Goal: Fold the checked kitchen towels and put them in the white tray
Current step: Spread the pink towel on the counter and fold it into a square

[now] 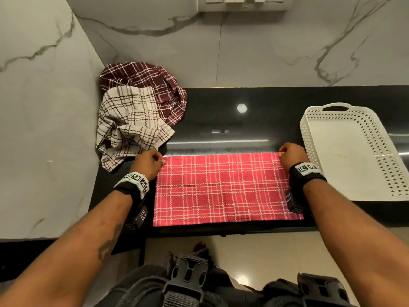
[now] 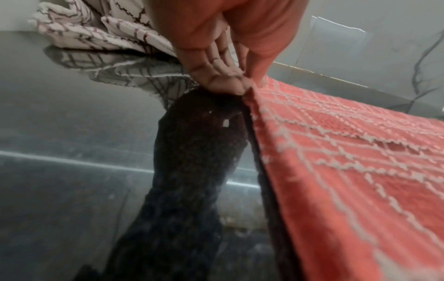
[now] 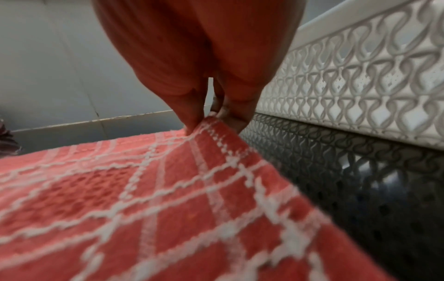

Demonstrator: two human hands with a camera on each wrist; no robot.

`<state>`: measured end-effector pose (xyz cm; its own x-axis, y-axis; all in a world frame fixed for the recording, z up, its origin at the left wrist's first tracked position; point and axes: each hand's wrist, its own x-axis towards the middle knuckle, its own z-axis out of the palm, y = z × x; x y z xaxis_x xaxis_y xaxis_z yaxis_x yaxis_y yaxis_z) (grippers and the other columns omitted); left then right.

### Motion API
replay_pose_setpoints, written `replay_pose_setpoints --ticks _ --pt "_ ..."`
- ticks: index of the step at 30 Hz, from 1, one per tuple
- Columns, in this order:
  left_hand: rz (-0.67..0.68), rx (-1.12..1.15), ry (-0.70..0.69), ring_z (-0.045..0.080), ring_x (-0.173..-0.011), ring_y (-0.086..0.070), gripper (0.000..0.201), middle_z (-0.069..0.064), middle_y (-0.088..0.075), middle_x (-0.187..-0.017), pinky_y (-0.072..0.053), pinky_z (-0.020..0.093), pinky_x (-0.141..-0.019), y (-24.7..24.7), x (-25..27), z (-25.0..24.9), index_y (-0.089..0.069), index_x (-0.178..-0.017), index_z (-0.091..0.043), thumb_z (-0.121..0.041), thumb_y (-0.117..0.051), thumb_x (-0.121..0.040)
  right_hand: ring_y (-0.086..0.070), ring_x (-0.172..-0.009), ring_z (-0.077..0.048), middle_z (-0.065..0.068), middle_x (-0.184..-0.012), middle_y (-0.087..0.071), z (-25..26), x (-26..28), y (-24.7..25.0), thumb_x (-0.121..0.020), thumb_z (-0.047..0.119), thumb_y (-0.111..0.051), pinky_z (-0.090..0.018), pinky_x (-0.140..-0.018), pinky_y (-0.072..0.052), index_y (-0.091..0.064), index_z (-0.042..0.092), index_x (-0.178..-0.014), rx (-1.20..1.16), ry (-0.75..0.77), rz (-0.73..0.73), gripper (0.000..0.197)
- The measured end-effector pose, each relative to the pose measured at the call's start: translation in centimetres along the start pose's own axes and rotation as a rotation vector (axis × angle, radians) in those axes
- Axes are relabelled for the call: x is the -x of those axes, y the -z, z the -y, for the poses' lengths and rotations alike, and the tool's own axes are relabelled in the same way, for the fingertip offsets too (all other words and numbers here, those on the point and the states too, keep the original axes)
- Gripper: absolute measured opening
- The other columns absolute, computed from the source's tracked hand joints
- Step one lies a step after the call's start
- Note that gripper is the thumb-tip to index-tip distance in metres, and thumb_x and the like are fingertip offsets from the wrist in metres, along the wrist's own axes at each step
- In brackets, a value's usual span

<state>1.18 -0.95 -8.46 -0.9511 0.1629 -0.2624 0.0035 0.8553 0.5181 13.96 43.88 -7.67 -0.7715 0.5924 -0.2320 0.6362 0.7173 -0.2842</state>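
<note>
A red checked towel (image 1: 223, 189) lies flat on the black counter (image 1: 221, 120), its near edge at the counter's front. My left hand (image 1: 159, 159) pinches its far left corner, seen close in the left wrist view (image 2: 248, 84). At the far right corner my right hand (image 1: 281, 153) pinches the cloth between thumb and fingers (image 3: 206, 121). The red towel (image 2: 348, 161) (image 3: 144, 199) fills the lower part of both wrist views. A white perforated tray (image 1: 374, 151) stands empty at the right, close beside my right hand; its wall (image 3: 360, 76) shows in the right wrist view.
Two crumpled checked towels are heaped in the back left corner: a cream one (image 1: 128, 127) (image 2: 96, 34) in front, a maroon one (image 1: 150, 85) behind. Marble walls close the left and back. The counter's front edge runs just below the red towel.
</note>
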Motion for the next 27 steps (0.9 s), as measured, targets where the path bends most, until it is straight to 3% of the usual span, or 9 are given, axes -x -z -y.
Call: replay_pose_setpoints --ticks 3,6,8,11,13,16,18,22,27 --pt "-0.037 -0.265 -0.035 0.029 -0.09 -0.066 0.032 0.002 -0.066 -0.099 -0.051 0.039 -0.077 0.4 1.4 -1.5 -0.052 -0.108 -0.024 -0.05 -0.06 -0.091 -0.05 -0.116 -0.042 -0.019 -0.127 -0.051 2.9 1.6 0.0 -0.091 0.015 -0.054 -0.051 -0.093 -0.045 -0.055 0.007 -0.121 0.35 0.101 0.002 0.031" --pt "-0.083 -0.364 -0.221 0.03 -0.096 -0.064 0.034 0.004 -0.062 -0.107 -0.049 0.042 -0.081 -0.7 3.5 -4.8 -0.045 -0.117 -0.02 -0.048 -0.047 -0.097 -0.049 -0.12 -0.036 -0.013 -0.126 -0.053 7.3 4.4 -1.2 -0.092 0.02 -0.052 -0.052 -0.098 -0.043 -0.053 0.012 -0.121 0.258 0.393 0.01 0.03" --pt "0.012 -0.436 -0.44 0.026 -0.112 -0.055 0.038 0.006 -0.056 -0.124 -0.045 0.042 -0.095 -2.6 4.2 -6.9 -0.047 -0.128 -0.019 -0.042 -0.044 -0.098 -0.039 -0.136 -0.033 -0.011 -0.143 -0.045 10.1 6.8 -2.9 -0.091 0.026 -0.056 -0.055 -0.108 -0.035 -0.046 0.013 -0.135 0.14 0.509 0.172 0.046" --pt "0.223 -0.599 -0.651 0.028 -0.147 -0.024 0.061 0.009 -0.025 -0.161 -0.018 0.042 -0.122 -5.8 4.6 -9.0 -0.025 -0.154 -0.015 -0.041 -0.039 -0.102 -0.001 -0.153 -0.028 -0.004 -0.166 -0.002 13.4 9.9 -6.2 -0.1 0.041 -0.045 -0.06 -0.12 -0.007 -0.014 0.017 -0.157 0.205 0.57 0.402 0.069" --pt "0.277 -0.7 -0.644 0.026 -0.153 -0.003 0.067 0.006 -0.004 -0.167 -0.005 0.044 -0.124 -7.2 4.6 -8.8 -0.007 -0.159 -0.015 -0.049 -0.027 -0.103 0.012 -0.152 -0.026 -0.003 -0.165 0.014 13.6 10.5 -7.7 -0.102 0.048 -0.032 -0.057 -0.12 0.003 0.003 0.02 -0.158 0.272 0.569 0.45 0.072" --pt "0.273 -0.724 -0.588 0.027 -0.152 0.012 0.079 0.006 0.014 -0.165 0.002 0.046 -0.124 -7.1 4.5 -5.8 0.009 -0.157 -0.02 -0.066 -0.013 -0.098 0.023 -0.148 -0.025 -0.002 -0.16 0.027 10.4 9.2 -7.5 -0.097 0.065 -0.022 -0.057 -0.118 0.01 0.015 0.024 -0.156 0.329 0.513 0.449 0.08" --pt "0.245 -0.676 -0.518 0.029 -0.15 0.019 0.086 0.009 0.023 -0.162 0.004 0.048 -0.123 -5.7 4.3 -3.1 0.015 -0.156 -0.02 -0.075 -0.006 -0.093 0.027 -0.146 -0.024 -0.002 -0.157 0.032 6.6 7.9 -6.4 -0.091 0.076 -0.015 -0.057 -0.119 0.01 0.02 0.024 -0.154 0.329 0.392 0.429 0.089" --pt "0.208 -0.662 -0.382 0.027 -0.149 0.022 0.09 0.011 0.026 -0.161 0.004 0.047 -0.123 -2.8 4.1 1.0 0.015 -0.156 -0.015 -0.075 -0.003 -0.092 0.027 -0.147 -0.023 -0.004 -0.16 0.03 0.1 5.8 -3.9 -0.089 0.079 -0.016 -0.059 -0.118 0.01 0.018 0.018 -0.155 0.341 0.166 0.361 0.097" --pt "0.177 -0.75 -0.424 0.027 -0.151 0.018 0.089 0.013 0.017 -0.163 0.008 0.048 -0.123 -2.9 4.3 -0.7 0.008 -0.156 -0.01 -0.072 -0.003 -0.094 0.022 -0.149 -0.029 -0.011 -0.163 0.022 2.4 6.9 -3.3 -0.094 0.07 -0.019 -0.058 -0.118 0.01 0.009 0.011 -0.157 0.374 0.23 0.289 0.091"
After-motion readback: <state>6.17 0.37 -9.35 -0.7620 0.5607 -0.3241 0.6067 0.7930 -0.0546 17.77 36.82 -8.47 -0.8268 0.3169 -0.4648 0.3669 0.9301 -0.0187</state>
